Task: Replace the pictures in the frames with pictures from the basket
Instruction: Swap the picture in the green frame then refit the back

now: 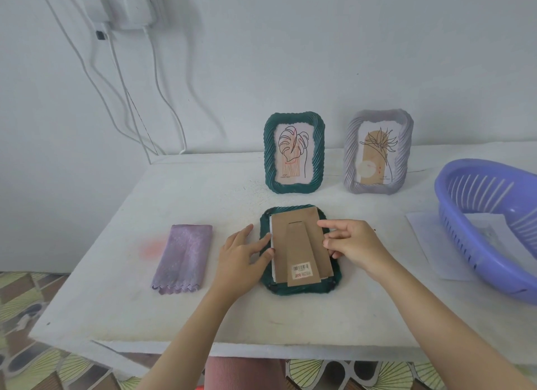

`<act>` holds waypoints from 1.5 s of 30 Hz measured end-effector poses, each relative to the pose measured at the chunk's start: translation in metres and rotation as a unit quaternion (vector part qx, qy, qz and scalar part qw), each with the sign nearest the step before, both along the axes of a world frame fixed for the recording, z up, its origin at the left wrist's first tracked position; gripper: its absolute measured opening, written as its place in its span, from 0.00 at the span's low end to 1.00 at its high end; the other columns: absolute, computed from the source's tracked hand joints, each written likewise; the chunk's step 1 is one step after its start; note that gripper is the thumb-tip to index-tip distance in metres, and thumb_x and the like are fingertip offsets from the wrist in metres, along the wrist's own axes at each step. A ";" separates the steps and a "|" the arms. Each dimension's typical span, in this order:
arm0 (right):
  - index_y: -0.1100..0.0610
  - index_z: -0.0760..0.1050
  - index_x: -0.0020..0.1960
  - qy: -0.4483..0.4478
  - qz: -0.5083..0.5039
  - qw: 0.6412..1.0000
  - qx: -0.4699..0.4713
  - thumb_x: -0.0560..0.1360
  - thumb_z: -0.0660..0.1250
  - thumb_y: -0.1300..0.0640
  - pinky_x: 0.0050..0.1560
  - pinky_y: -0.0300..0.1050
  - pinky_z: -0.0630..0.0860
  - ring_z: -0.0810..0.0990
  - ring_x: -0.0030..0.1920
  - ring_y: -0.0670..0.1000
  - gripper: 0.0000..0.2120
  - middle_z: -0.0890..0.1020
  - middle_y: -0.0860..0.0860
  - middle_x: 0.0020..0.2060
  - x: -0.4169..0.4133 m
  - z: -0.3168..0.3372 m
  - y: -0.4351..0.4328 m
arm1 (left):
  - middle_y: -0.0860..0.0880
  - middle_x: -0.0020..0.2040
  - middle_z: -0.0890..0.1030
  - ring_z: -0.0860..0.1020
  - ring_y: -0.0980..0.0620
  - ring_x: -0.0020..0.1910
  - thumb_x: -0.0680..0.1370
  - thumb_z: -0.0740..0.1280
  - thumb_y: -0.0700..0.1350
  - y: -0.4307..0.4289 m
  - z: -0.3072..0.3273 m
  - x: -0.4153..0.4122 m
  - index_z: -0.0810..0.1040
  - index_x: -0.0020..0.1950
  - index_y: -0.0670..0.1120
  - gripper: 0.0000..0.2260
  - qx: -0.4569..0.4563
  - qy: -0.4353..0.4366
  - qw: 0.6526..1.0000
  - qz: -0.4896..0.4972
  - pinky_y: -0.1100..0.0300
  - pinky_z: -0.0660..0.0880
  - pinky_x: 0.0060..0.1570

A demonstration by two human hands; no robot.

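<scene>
A dark green frame [302, 289] lies face down in the middle of the table. Its brown cardboard backing [299, 241] with a stand flap and a barcode sticker sits slightly askew on it, a white sheet edge [272, 244] showing at the left. My left hand [241, 256] rests flat at the frame's left edge, fingertips on the backing's side. My right hand [353, 245] pinches the backing's right edge. Behind stand a green frame [293, 152] with a leaf drawing and a lilac frame [377, 152] with a plant drawing. The purple basket [476, 244] at right holds a picture.
A folded lilac cloth [183, 259] lies at the left of the white table [145, 302]. A white sheet [430, 244] lies under the basket's near side. Cables [125, 99] hang down the wall at back left. The table's front edge is close to me.
</scene>
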State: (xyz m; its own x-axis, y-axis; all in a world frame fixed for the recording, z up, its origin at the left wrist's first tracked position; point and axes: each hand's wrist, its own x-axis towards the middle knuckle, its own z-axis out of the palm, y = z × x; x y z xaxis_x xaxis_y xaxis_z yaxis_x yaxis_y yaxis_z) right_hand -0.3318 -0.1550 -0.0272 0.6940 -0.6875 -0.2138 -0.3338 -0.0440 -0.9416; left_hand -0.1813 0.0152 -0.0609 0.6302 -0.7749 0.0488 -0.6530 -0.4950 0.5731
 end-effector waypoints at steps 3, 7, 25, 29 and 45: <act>0.58 0.76 0.61 0.007 0.002 1.000 -0.006 0.71 0.65 0.72 0.32 0.35 0.75 0.74 0.29 0.49 0.21 0.81 0.53 0.36 -0.001 0.000 0.000 | 0.50 0.75 0.61 0.55 0.51 0.73 0.78 0.60 0.56 -0.001 -0.001 0.000 0.70 0.66 0.60 0.16 0.000 -0.005 1.000 0.000 0.57 0.50 0.71; 0.57 0.76 0.61 0.026 0.001 1.000 -0.014 0.71 0.65 0.72 0.34 0.37 0.76 0.74 0.29 0.49 0.21 0.81 0.53 0.36 0.002 0.000 0.000 | 0.50 0.75 0.60 0.55 0.51 0.73 0.77 0.61 0.58 -0.001 0.000 0.000 0.70 0.66 0.60 0.18 0.004 -0.008 1.000 0.002 0.58 0.50 0.70; 0.52 0.78 0.58 0.108 -0.004 0.960 -0.260 0.71 0.71 0.57 0.46 0.38 0.66 0.73 0.45 0.46 0.16 0.77 0.48 0.46 0.006 -0.002 0.007 | 0.49 0.73 0.64 0.59 0.50 0.72 0.69 0.65 0.63 -0.002 0.002 0.000 0.71 0.66 0.58 0.26 -0.011 0.003 1.000 0.015 0.55 0.56 0.69; 0.48 0.76 0.60 0.106 0.014 0.945 -0.308 0.71 0.69 0.51 0.47 0.40 0.66 0.74 0.52 0.48 0.17 0.73 0.48 0.50 0.005 -0.005 0.004 | 0.50 0.72 0.65 0.60 0.50 0.71 0.72 0.68 0.58 -0.004 0.005 0.003 0.71 0.67 0.56 0.24 -0.049 0.012 0.998 0.025 0.54 0.59 0.69; 0.46 0.68 0.67 0.127 0.065 0.937 -0.318 0.73 0.66 0.50 0.65 0.47 0.62 0.63 0.67 0.56 0.23 0.69 0.54 0.64 0.021 -0.011 -0.015 | 0.48 0.71 0.66 0.58 0.50 0.71 0.74 0.68 0.52 -0.024 0.013 0.018 0.79 0.57 0.55 0.12 -0.076 -0.003 0.997 0.021 0.57 0.58 0.67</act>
State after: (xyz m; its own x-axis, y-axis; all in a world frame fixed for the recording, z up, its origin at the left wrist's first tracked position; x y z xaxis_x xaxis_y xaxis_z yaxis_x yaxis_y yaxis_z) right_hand -0.3110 -0.1698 -0.0377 0.7624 -0.6458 0.0403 -0.4973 -0.6247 -0.6020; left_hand -0.1634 -0.0088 -0.0484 0.6615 -0.7309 0.1681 -0.6373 -0.4296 0.6397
